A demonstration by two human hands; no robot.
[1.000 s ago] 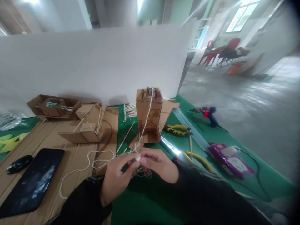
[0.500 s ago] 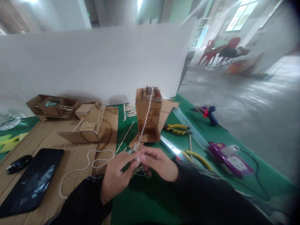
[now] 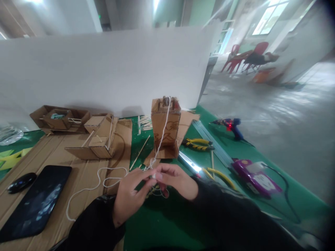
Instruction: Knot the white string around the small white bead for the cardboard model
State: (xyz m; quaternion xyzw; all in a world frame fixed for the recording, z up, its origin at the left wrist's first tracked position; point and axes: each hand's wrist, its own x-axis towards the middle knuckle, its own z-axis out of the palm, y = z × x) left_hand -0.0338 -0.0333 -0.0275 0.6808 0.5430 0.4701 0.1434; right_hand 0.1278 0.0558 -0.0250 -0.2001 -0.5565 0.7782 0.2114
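My left hand (image 3: 133, 192) and my right hand (image 3: 178, 181) meet above the green table, thumbs and fingertips closed on white string. A small pale bit shows between the fingertips; the fingers hide its shape. The white string (image 3: 162, 135) runs from the top of an upright cardboard tower (image 3: 167, 127) down to my hands. Thin loops of it hang below my fingers, and a long slack piece curls out to the left over the cardboard sheet (image 3: 86, 170). The tower stands just beyond my hands.
Yellow-handled scissors (image 3: 191, 162), pliers (image 3: 199, 143), clear glue sticks (image 3: 211, 141), a glue gun (image 3: 230, 125) and a purple power strip (image 3: 258, 177) lie right. Left are cardboard boxes (image 3: 102, 143), a black phone (image 3: 39, 202) and a mouse (image 3: 22, 183). Thin wooden sticks (image 3: 146, 121) lie behind.
My fingertips have shifted slightly on the string, and the right hand has moved a little to the left. The tower and the tools stay where they were.
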